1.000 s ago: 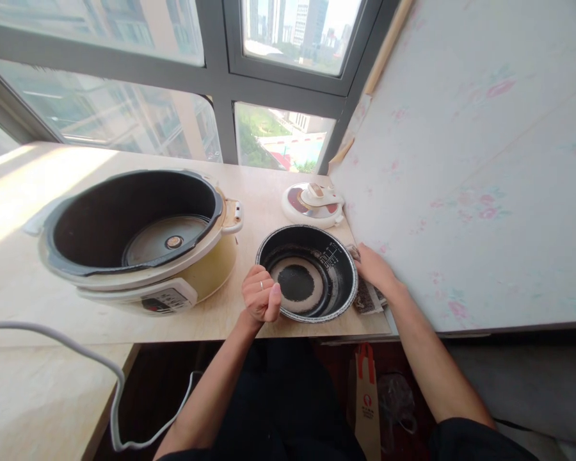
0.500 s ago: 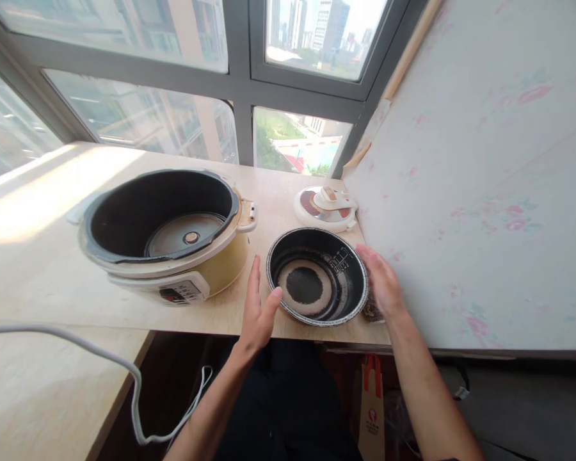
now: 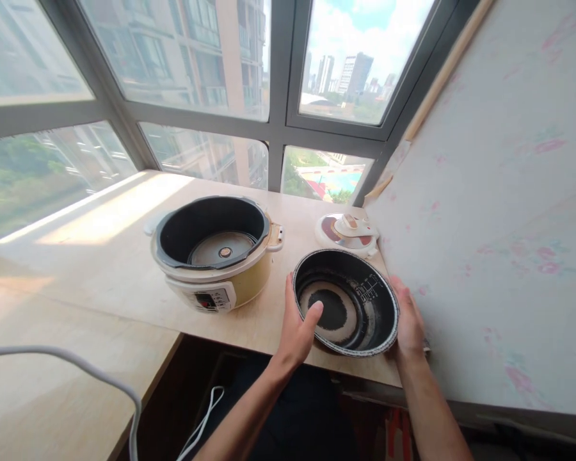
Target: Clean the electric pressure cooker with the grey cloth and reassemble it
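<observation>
A black inner pot (image 3: 333, 314) with a worn, ring-marked bottom and white level marks on its wall is between my two hands. My left hand (image 3: 297, 326) grips its left side, the thumb over the rim and the fingers along the outside. On the opposite side my right hand (image 3: 409, 323) presses against the outer wall; its fingertips are partly hidden behind the pot. The pot is tilted a little toward me near the table's front edge. To its left stands the pressure cooker body (image 3: 252, 278), lidless, its dark inside showing a metal plate with a round centre.
The cooker lid (image 3: 348, 234) lies behind the pot, close to the wallpapered wall (image 3: 499, 243). Windows (image 3: 211, 153) border the back of the wooden tabletop (image 3: 96, 275). A grey cable (image 3: 77, 363) crosses the lower left, and a red-handled bag (image 3: 397, 432) is below the table.
My left hand has closed in from beside the pot onto its rim, and my right hand has settled against its wall. The view has shifted, so everything sits lower and further right.
</observation>
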Action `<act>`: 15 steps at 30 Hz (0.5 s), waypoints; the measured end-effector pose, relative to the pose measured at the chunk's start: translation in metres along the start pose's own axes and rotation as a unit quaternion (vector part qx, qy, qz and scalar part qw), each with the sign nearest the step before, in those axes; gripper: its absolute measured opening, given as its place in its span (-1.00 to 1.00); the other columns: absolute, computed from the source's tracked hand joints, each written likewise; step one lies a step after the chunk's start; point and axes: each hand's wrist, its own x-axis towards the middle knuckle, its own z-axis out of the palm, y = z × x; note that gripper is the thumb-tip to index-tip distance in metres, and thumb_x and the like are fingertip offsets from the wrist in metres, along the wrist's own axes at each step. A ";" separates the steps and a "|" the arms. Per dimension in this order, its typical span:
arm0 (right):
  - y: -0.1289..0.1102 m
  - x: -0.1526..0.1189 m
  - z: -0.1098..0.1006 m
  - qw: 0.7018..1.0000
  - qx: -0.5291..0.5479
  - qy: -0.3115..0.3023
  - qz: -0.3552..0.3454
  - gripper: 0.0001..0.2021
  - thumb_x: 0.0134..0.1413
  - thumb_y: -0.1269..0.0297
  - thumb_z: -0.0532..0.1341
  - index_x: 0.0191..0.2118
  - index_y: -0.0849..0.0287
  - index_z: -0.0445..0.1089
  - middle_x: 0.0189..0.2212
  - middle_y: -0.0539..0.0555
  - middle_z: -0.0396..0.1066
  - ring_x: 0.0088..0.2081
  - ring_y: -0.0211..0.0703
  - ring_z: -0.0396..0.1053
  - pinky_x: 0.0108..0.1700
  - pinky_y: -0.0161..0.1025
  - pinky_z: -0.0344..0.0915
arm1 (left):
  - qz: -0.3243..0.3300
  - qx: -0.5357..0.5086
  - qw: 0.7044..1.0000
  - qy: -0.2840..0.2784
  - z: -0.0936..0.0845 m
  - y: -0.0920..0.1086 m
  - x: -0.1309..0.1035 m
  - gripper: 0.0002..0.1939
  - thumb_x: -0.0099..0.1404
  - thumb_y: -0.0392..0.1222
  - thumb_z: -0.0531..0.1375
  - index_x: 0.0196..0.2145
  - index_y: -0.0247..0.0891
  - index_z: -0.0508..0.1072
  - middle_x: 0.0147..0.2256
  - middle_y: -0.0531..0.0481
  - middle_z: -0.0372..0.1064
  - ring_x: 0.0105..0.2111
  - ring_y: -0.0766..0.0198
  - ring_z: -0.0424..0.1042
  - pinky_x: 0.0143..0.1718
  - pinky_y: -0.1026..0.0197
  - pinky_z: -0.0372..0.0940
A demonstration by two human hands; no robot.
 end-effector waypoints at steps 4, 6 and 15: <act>-0.052 -0.003 0.002 0.993 0.093 0.065 0.027 -0.39 0.31 -0.18 0.06 0.28 0.09 0.30 0.29 0.16 0.32 0.31 0.14 0.27 0.33 0.20 0.20 | 0.034 -0.026 0.999 -0.025 0.000 0.032 0.000 -0.06 0.37 0.16 0.19 0.48 -0.18 -0.20 0.49 -0.14 -0.31 0.47 -0.04 -0.35 0.48 -0.09 -0.21; -0.082 -0.005 0.004 0.988 0.124 0.082 0.025 -0.44 0.28 -0.16 0.09 0.23 0.06 0.35 0.26 0.16 0.34 0.30 0.19 0.27 0.34 0.29 0.17 | 0.056 -0.049 0.997 -0.036 -0.001 0.054 0.001 -0.05 0.36 0.15 0.19 0.48 -0.18 -0.20 0.49 -0.13 -0.27 0.47 -0.05 -0.32 0.47 -0.09 -0.16; -0.205 0.007 0.032 0.973 0.182 0.073 -0.118 -0.70 0.22 -0.01 0.21 -0.07 -0.02 0.56 0.15 0.17 0.43 0.28 0.27 0.27 0.30 0.46 0.13 | 0.162 -0.123 0.978 -0.044 -0.023 0.163 0.022 -0.12 0.38 0.21 0.16 0.46 -0.15 -0.08 0.45 -0.09 -0.07 0.46 -0.16 -0.21 0.46 -0.16 -0.11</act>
